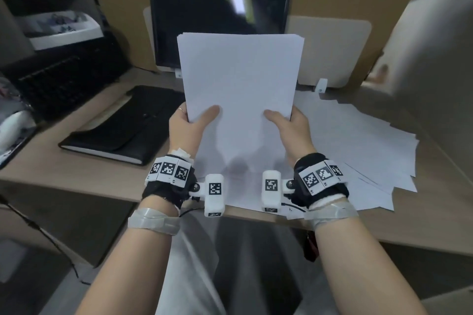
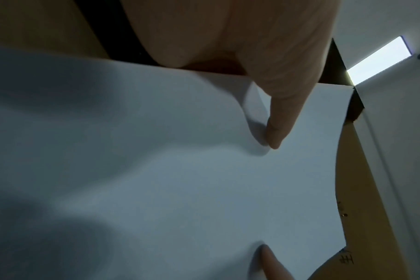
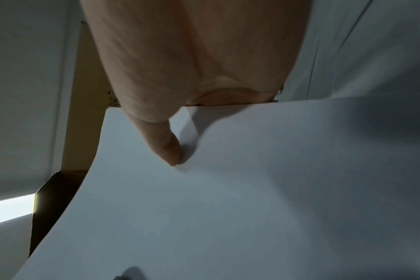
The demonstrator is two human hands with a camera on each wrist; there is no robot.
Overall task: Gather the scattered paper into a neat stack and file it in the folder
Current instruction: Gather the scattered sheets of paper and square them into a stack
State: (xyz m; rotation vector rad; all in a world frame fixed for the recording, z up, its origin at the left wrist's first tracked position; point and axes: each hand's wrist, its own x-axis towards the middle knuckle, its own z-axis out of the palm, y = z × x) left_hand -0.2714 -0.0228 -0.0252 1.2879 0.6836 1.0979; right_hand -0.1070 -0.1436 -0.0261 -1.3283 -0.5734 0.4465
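Observation:
A sheaf of white paper (image 1: 239, 84) stands upright above the desk, its lower edge down among loose sheets. My left hand (image 1: 190, 123) grips its left side, thumb on the front and fingers behind. My right hand (image 1: 288, 123) grips the right side the same way. In the left wrist view my thumb presses the paper (image 2: 180, 180); the right wrist view shows the same on the paper (image 3: 252, 199). More white sheets (image 1: 358, 146) lie fanned out on the desk at the right. A black folder (image 1: 122, 128) lies shut on the desk to the left.
A dark monitor (image 1: 217, 25) stands behind the paper. A black keyboard (image 1: 58, 77) leans at the far left, below a shelf with a white tray (image 1: 61, 30). A beige divider panel (image 1: 330, 51) stands at the back right. The desk's front edge (image 1: 76, 186) runs under my wrists.

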